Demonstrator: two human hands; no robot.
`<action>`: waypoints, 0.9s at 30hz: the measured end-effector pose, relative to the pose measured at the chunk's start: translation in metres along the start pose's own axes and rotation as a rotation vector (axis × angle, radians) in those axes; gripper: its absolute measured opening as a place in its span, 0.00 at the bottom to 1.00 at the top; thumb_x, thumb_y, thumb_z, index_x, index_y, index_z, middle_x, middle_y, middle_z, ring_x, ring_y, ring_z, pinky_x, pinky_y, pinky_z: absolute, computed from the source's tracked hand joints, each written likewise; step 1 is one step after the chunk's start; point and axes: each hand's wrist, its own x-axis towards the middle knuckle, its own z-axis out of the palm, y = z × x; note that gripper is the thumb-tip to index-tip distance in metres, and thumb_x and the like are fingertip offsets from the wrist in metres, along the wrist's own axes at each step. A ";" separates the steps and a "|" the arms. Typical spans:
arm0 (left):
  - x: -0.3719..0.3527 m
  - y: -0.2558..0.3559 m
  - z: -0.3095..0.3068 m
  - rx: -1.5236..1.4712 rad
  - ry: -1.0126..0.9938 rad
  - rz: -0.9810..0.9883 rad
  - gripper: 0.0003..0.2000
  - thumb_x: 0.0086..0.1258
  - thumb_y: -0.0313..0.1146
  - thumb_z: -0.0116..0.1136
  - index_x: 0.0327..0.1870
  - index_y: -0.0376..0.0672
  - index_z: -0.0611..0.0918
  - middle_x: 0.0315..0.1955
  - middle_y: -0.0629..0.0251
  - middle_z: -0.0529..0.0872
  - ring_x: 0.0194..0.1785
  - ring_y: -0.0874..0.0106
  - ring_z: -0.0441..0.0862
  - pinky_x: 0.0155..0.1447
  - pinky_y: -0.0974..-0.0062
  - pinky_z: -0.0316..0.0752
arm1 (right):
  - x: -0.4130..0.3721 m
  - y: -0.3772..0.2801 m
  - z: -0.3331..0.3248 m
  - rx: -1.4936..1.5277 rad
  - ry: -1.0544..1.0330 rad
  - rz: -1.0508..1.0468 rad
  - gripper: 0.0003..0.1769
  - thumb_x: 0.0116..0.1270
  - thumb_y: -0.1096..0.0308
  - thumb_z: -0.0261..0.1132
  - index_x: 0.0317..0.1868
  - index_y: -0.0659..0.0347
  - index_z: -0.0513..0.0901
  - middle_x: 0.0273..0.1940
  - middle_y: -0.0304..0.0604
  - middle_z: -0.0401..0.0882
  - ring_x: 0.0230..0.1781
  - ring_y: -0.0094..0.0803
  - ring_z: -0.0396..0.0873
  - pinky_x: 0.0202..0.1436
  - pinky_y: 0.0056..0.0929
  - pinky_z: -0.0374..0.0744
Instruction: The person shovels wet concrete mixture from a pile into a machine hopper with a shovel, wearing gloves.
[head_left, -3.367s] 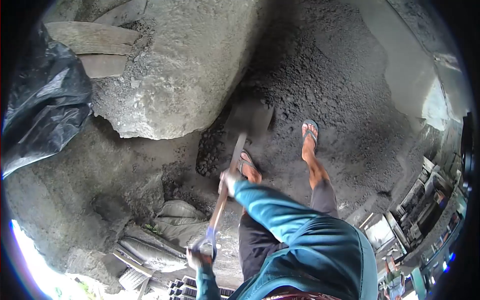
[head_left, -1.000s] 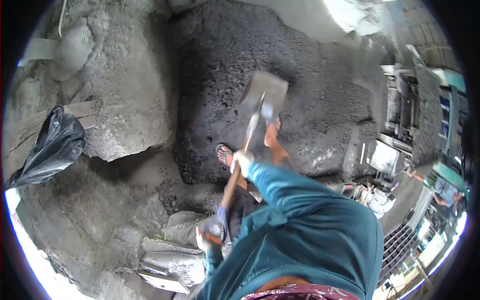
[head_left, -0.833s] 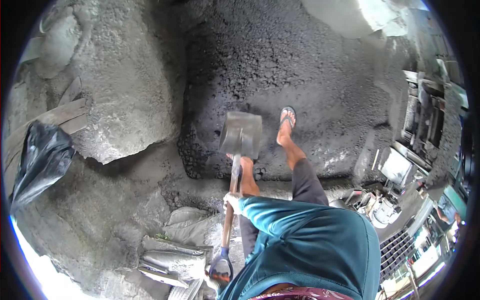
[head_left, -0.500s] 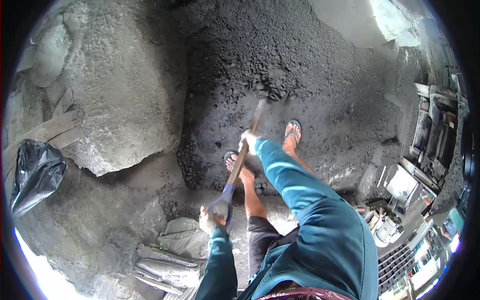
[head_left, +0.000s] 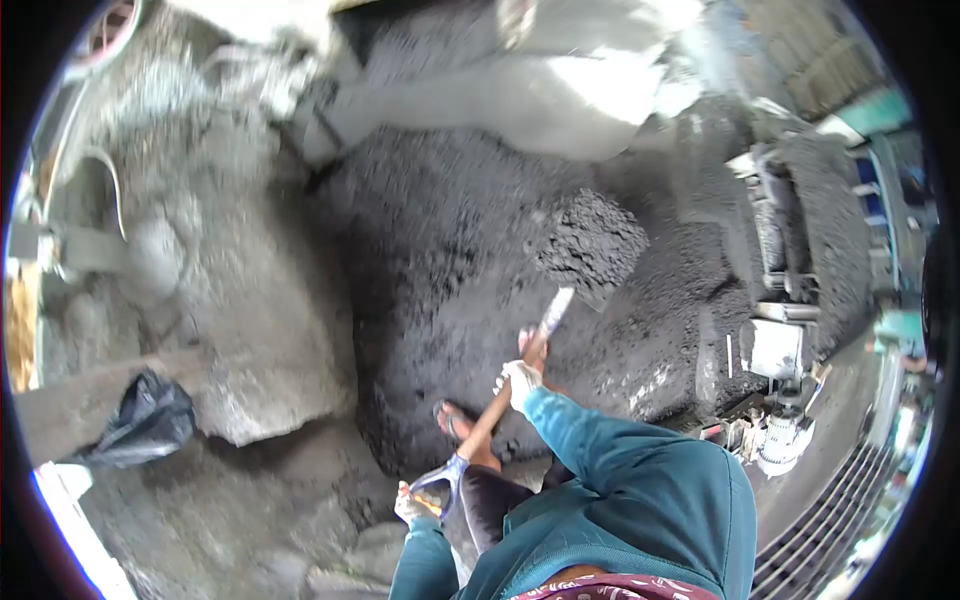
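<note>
The head view looks down over a teal-sleeved person standing at the edge of a dark gravel heap point(head_left: 440, 240). Both hands are clamped on a shovel point(head_left: 553, 311), set well apart along it. The left hand point(head_left: 413, 503) is closed round the blue D-grip at the near end, low in the picture and close to the body. The right hand point(head_left: 520, 378), in a light glove, is wrapped round the wooden shaft further up, at the end of the outstretched sleeve.

From the right hand the shaft runs up and to the right to the blade, which sits beyond both hands, clear of the ground and above the heap. The blade is heaped with a load of dark gravel point(head_left: 590, 243), the far end of the tool from the left hand.

Just below the right hand a foot in a sandal point(head_left: 452, 421) stands on the heap's near edge, beside the shaft. To the left of the hands lies a pale grey mound point(head_left: 250, 330), with a black plastic bag point(head_left: 140, 425) at its lower left. To the right, well apart from the shovel, stands a machine point(head_left: 782, 440); its details are blurred
</note>
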 end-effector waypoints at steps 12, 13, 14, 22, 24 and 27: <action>-0.421 0.202 0.425 0.041 -1.368 1.002 0.18 0.74 0.48 0.62 0.29 0.43 0.76 0.21 0.69 0.76 0.20 0.77 0.73 0.23 0.79 0.67 | -0.299 -0.505 0.144 0.553 -0.616 -0.937 0.07 0.68 0.71 0.58 0.31 0.54 0.71 0.26 0.37 0.70 0.28 0.34 0.73 0.41 0.43 0.80; -0.463 0.207 0.443 0.021 -1.485 1.075 0.17 0.74 0.46 0.62 0.31 0.42 0.79 0.22 0.68 0.78 0.21 0.76 0.74 0.24 0.80 0.68 | -0.321 -0.542 0.140 0.607 -0.682 -1.026 0.06 0.68 0.72 0.57 0.31 0.55 0.72 0.26 0.37 0.71 0.29 0.35 0.74 0.41 0.43 0.80; -0.503 0.202 0.456 0.018 -1.505 1.306 0.14 0.73 0.44 0.63 0.34 0.41 0.81 0.24 0.67 0.80 0.22 0.76 0.76 0.25 0.77 0.70 | -0.360 -0.564 0.132 0.655 -0.729 -1.029 0.05 0.68 0.71 0.58 0.32 0.55 0.72 0.26 0.37 0.71 0.29 0.35 0.75 0.42 0.43 0.80; -0.596 0.091 0.427 0.630 -1.674 2.776 0.17 0.51 0.45 0.73 0.35 0.42 0.86 0.25 0.61 0.77 0.35 0.57 0.77 0.40 0.58 0.74 | -0.393 -0.584 -0.031 0.715 -0.380 -1.200 0.01 0.72 0.66 0.57 0.41 0.50 0.73 0.26 0.36 0.72 0.27 0.34 0.75 0.39 0.44 0.80; -0.548 0.064 0.403 0.704 -1.730 2.660 0.15 0.48 0.41 0.74 0.30 0.45 0.81 0.27 0.61 0.80 0.38 0.54 0.78 0.46 0.54 0.73 | -0.364 -0.558 -0.055 0.682 -0.367 -1.197 0.03 0.71 0.65 0.57 0.43 0.50 0.74 0.26 0.36 0.72 0.24 0.33 0.75 0.33 0.41 0.79; -0.456 0.048 0.384 0.618 -1.840 2.420 0.13 0.51 0.39 0.73 0.31 0.48 0.81 0.32 0.65 0.83 0.44 0.57 0.80 0.56 0.51 0.73 | -0.376 -0.494 -0.040 0.626 -0.405 -1.146 0.11 0.64 0.68 0.65 0.47 0.55 0.77 0.24 0.39 0.73 0.21 0.36 0.76 0.27 0.43 0.79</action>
